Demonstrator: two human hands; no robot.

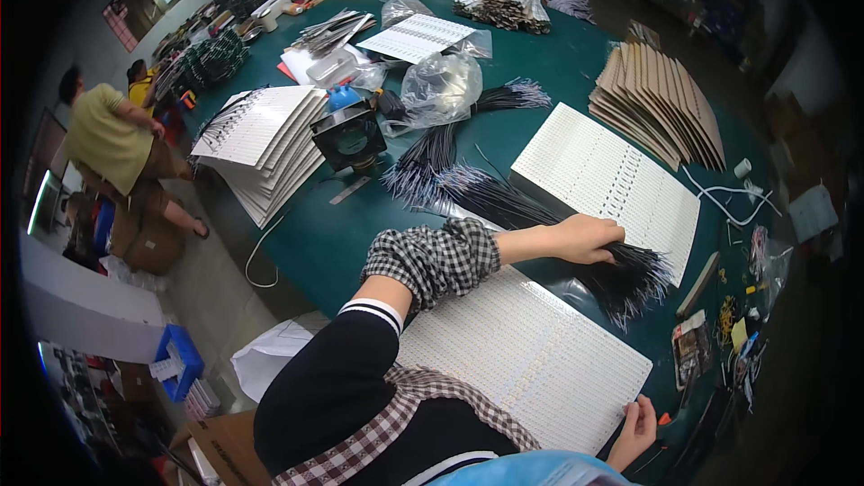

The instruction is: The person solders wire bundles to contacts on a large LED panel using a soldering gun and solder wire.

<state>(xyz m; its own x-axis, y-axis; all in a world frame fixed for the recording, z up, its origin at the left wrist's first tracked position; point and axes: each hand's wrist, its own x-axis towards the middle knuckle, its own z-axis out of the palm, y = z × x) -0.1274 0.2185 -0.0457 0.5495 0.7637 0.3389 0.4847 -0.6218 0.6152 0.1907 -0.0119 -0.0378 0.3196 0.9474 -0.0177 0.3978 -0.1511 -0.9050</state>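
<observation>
L hand (589,238) fingers clamped on black wire bundle (540,216) mid green table (558,54), R hand (637,427) fingers together on near-right edge of white strip panel (522,351), white panel stack (261,139) far left.

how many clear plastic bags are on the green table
2 clearly: one crumpled clear plastic bag at the table's centre beside the black wires, another farther back. Others may be hidden among clutter.
</observation>
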